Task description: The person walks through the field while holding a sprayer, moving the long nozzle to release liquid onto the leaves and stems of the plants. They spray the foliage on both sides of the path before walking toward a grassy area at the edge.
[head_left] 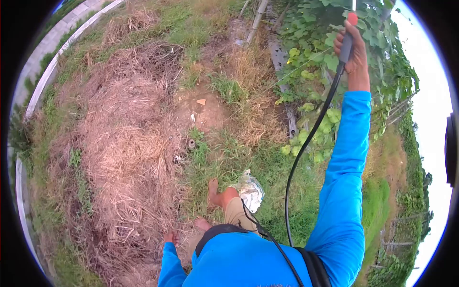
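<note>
My right hand is raised at the upper right, its fingers wrapped round the grey handle of a sprayer wand. Above the grip is a red part, and a thin pale tube leaves the top of the view. From the handle's lower end a black hose curves down to my waist. Broad green leaves of a climbing plant spread behind and beside this hand. Low at my left side hangs my left hand, fingers loosely bent and apart, with nothing visible in it, above dry grass.
A whitish crumpled sack lies on the grass beside my bare feet. Wooden posts support the vines. A small hollow cylinder and a flat orange-brown shard rest on the ground. A pale kerb borders a paved strip at left.
</note>
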